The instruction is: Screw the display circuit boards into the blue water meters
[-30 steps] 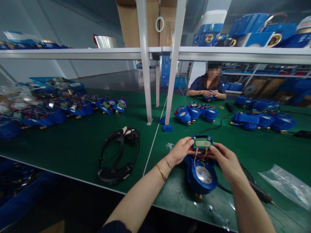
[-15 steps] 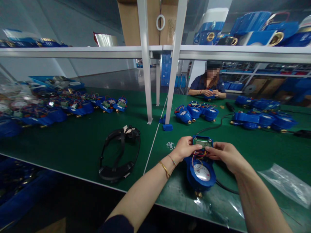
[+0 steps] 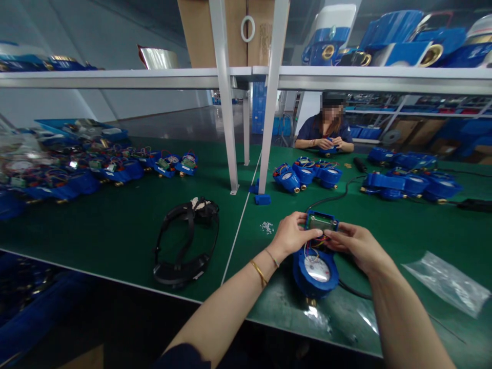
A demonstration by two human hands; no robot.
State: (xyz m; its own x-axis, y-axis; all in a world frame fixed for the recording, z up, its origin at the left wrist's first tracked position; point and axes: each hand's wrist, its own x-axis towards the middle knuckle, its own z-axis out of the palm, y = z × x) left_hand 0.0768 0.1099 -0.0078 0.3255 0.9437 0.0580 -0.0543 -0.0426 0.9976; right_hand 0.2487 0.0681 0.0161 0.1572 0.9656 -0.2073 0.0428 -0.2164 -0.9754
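Note:
A blue water meter [image 3: 315, 274] with a round white dial and a brass fitting lies near the table's front edge. At its far end, a green circuit board with a display [image 3: 323, 223] sits in the blue box part, tilted towards me. My left hand [image 3: 294, 233] grips that end from the left, its thumb on the board's lower edge. From the right, my right hand [image 3: 355, 243] closes on the same end, thumb and fingertips by the board's lower right corner. Red, yellow and white wires [image 3: 313, 251] run between board and dial, partly hidden by my thumbs.
Small white screws or pins [image 3: 266, 227] lie left of my hands, near a black head strap [image 3: 186, 241]. A clear plastic bag [image 3: 448, 282] is at right. More blue meters [image 3: 307, 173] stand behind. Shelf posts [image 3: 269, 102] rise mid-table. A co-worker [image 3: 326, 128] sits opposite.
The view has shifted slightly, so everything sits a little further left and higher. Both hands stay on the meter's box end; the board looks tipped slightly differently.

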